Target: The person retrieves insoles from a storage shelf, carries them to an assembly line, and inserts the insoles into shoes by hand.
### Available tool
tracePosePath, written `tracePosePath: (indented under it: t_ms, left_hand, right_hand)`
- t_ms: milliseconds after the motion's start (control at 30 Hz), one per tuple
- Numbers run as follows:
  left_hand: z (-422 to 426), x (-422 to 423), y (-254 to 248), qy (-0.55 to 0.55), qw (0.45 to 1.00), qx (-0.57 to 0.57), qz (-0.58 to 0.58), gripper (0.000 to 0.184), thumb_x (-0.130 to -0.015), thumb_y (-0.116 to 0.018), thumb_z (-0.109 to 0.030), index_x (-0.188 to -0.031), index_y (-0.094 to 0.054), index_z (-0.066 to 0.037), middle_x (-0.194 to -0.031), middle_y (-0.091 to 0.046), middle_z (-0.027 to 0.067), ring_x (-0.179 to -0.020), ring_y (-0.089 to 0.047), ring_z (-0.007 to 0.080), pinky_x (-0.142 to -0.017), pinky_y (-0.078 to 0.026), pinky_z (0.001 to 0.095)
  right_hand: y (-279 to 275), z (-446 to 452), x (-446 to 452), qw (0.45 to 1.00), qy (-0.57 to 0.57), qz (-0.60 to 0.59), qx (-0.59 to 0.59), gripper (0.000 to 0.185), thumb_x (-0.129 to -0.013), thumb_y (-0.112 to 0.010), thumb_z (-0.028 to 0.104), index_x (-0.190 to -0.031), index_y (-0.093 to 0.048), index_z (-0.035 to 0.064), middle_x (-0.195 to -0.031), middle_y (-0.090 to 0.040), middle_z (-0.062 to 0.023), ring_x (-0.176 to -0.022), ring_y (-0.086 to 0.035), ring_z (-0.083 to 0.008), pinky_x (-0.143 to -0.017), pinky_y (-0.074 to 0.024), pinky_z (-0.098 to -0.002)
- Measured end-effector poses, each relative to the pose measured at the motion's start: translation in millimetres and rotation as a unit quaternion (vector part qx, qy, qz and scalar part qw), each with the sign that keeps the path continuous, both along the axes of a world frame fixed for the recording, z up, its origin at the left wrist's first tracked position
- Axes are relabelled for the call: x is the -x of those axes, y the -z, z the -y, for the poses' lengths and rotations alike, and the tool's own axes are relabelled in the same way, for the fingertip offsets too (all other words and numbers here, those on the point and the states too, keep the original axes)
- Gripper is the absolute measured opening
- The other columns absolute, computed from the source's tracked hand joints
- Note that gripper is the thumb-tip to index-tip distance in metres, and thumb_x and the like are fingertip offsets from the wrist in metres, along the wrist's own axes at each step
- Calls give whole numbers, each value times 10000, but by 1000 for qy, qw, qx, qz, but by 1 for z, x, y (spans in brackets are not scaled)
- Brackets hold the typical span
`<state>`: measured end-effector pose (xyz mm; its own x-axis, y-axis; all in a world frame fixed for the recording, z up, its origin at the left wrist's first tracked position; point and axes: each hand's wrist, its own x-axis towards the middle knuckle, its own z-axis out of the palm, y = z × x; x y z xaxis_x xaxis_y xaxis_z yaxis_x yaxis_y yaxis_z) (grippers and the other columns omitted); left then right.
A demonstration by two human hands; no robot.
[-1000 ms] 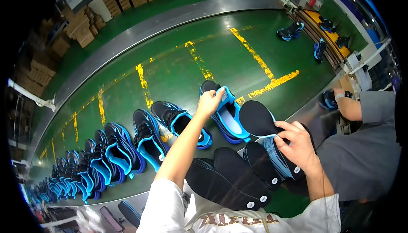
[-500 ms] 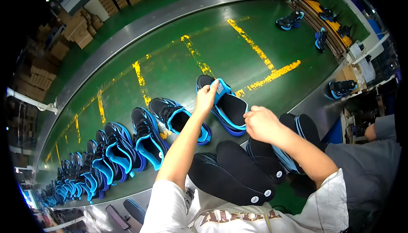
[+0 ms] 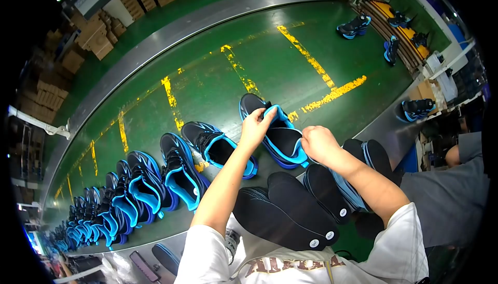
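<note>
A black and blue sneaker [image 3: 285,146] stands on the green belt in front of me, its opening toward me and its toe pointing away. My left hand [image 3: 255,127] is closed on the sneaker's bright blue tongue, thumb and fingers pinching it. At the right side of the opening, my right hand [image 3: 319,143] is closed with its fingertips on the collar edge; what lies under those fingertips is hidden. Inside the shoe a dark insole surface shows. Left of it is another sneaker [image 3: 220,148]. Stacks of black insoles [image 3: 290,209] with round white labels lie close to my body.
A long row of matching sneakers [image 3: 142,180] runs left along the belt [image 3: 207,92], which has worn yellow lines. More sneakers [image 3: 354,26] sit at the far right. Another person's grey-clothed leg [image 3: 441,201] is at my right. Cardboard boxes [image 3: 96,38] are piled beyond the belt.
The blue tongue, earlier folded forward under my left thumb, now stands more upright. My right hand has shifted slightly up and right along the collar. The opening looks pulled wider.
</note>
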<state>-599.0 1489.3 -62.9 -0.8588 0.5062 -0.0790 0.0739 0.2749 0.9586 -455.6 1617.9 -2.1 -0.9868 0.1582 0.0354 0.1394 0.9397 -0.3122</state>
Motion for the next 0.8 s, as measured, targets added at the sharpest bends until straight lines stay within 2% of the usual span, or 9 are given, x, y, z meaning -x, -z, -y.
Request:
tracePosePath:
  t_ms: [167,233,267,367,500,667,800]
  left_hand:
    - [2,-2,-20,22,998,51,23,484,-761,-618,-414,-966,-606,24,-628,-564,63,-584,-511,116,-550,-414,255]
    - [1,-5,-24,17,998,59,-2,485,-754,-623,-416,-963,-609,21,-643,-578,82,-600,-531,129,-563,-423,262]
    - [1,-5,-25,15,998,63,-15,485,-751,-625,-418,-961,-610,19,-651,-585,92,-607,-541,136,-570,-427,266]
    - [1,0,-15,21,998,67,-4,549,-753,-637,-423,-1013,-579,57,-690,-564,39,-622,-495,85,-553,-405,229]
    - [0,-2,-18,29,998,58,-4,545,-756,-633,-420,-1008,-580,60,-721,-590,64,-656,-525,102,-589,-426,234]
    - [-4,-2,-13,29,998,62,-4,524,-773,-615,-410,-1010,-581,56,-758,-612,81,-684,-541,106,-616,-438,241]
    - [-6,0,-3,0,999,50,-8,472,-796,-580,-420,-909,-609,37,-665,-574,54,-625,-505,95,-565,-413,247]
  right_hand:
    - [-22,6,-2,998,-37,43,-41,111,-648,-532,86,-651,-608,5,-708,-592,-152,-712,-586,-315,-654,-481,-381]
    - [-27,11,6,996,-45,59,-43,111,-639,-531,69,-660,-611,-4,-722,-598,-154,-738,-596,-313,-667,-484,-390]
    - [-24,12,8,996,-35,68,-41,113,-639,-532,70,-663,-613,-5,-725,-599,-156,-739,-597,-314,-668,-485,-391]
    - [-8,13,11,995,-11,98,-29,121,-644,-533,72,-682,-617,-7,-737,-601,-168,-739,-603,-316,-667,-491,-397]
    - [9,14,4,996,-41,74,-21,130,-666,-518,72,-698,-617,-6,-763,-601,-172,-728,-605,-313,-662,-494,-398]
    - [55,21,23,999,-20,37,-13,136,-709,-491,78,-722,-595,-9,-781,-587,-179,-729,-599,-319,-664,-494,-398]
    - [58,22,32,998,39,14,41,138,-746,-473,84,-723,-571,-10,-801,-575,-192,-729,-589,-331,-659,-489,-406]
